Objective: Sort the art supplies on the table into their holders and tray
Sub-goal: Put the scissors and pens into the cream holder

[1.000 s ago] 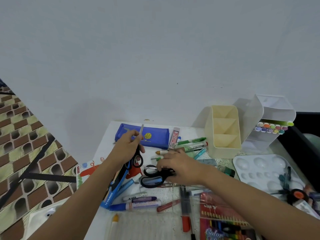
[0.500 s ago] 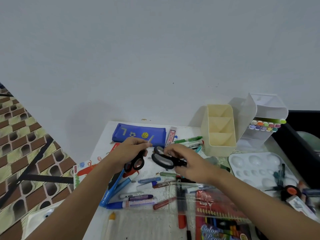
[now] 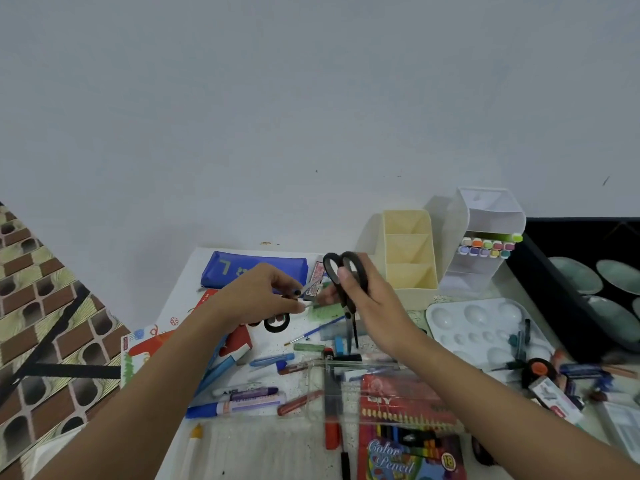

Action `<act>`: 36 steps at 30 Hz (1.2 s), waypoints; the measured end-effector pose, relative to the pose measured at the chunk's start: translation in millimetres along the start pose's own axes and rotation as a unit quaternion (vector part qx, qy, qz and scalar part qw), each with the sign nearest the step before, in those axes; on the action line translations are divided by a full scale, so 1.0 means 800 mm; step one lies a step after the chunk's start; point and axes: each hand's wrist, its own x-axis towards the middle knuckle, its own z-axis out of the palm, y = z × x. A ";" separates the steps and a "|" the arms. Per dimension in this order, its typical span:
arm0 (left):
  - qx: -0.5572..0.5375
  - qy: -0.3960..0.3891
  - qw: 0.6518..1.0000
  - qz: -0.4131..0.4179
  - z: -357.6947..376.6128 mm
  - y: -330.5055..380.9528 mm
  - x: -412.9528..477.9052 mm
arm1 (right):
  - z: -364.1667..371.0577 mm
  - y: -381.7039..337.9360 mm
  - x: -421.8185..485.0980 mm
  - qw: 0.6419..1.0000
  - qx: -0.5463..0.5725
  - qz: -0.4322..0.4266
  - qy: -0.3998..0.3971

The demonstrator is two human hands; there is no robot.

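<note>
My right hand point(image 3: 370, 299) grips a pair of large black-handled scissors point(image 3: 346, 275) upright above the table, handles up and blades pointing down. My left hand point(image 3: 256, 296) holds a smaller pair of black-handled scissors point(image 3: 277, 322), its loop hanging below my fingers and its thin tip poking out to the right. The two hands are close together over the middle of the table. Behind them stand a cream three-compartment holder point(image 3: 410, 258) and a white holder point(image 3: 485, 237) with coloured markers in its lower slot. A clear tray point(image 3: 318, 382) lies in front.
A blue pencil case point(image 3: 256, 268) lies at the back left. A white paint palette point(image 3: 485, 327) sits at the right, next to a black tray point(image 3: 571, 289). Markers, pens and a coloured pencil box point(image 3: 408, 438) are scattered over the near table.
My right hand has lifted the large scissors off the table and turned them upright. My left hand moved right and a little up with the small scissors.
</note>
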 end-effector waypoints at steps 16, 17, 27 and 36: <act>0.199 0.123 0.960 0.154 0.007 0.103 0.013 | -0.077 -0.014 -0.019 0.967 -0.230 -0.033 0.101; 0.190 0.128 0.960 0.164 0.003 0.108 0.015 | -0.081 -0.017 -0.019 0.968 -0.226 -0.040 0.105; -0.016 0.160 0.967 0.198 0.001 0.159 0.047 | -0.136 -0.071 0.002 0.965 -0.112 -0.054 0.229; -0.101 0.218 0.939 0.246 0.026 0.183 0.086 | -0.162 -0.098 0.031 0.934 -0.183 -0.125 0.278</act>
